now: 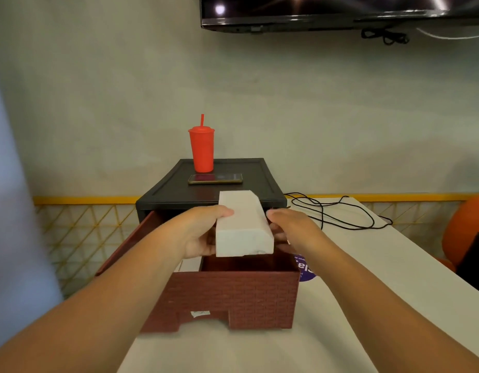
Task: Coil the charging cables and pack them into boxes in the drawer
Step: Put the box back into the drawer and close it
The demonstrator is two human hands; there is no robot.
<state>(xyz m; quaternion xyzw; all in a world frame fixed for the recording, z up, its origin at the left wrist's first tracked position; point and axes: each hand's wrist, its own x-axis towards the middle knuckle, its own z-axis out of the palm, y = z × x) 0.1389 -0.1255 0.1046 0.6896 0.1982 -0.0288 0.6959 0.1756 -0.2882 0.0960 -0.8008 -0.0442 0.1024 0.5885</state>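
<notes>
A long white box [242,227] is held over the pulled-out reddish-brown drawer [233,300] of a small black cabinet [179,192]. My left hand [198,232] grips the box's left side, thumb on top. My right hand [289,230] holds its right side, fingers curled under the edge. A loose black charging cable [332,214] lies uncoiled on the white table [367,292] to the right of the cabinet. The inside of the drawer is mostly hidden; a bit of something white [191,263] shows at its left.
On the cabinet top stand a red cup with a straw [202,149] and a phone [215,179]. A purple sticker [304,267] shows beside the drawer. An orange chair [464,232] is at the right; a wall screen [340,9] hangs above.
</notes>
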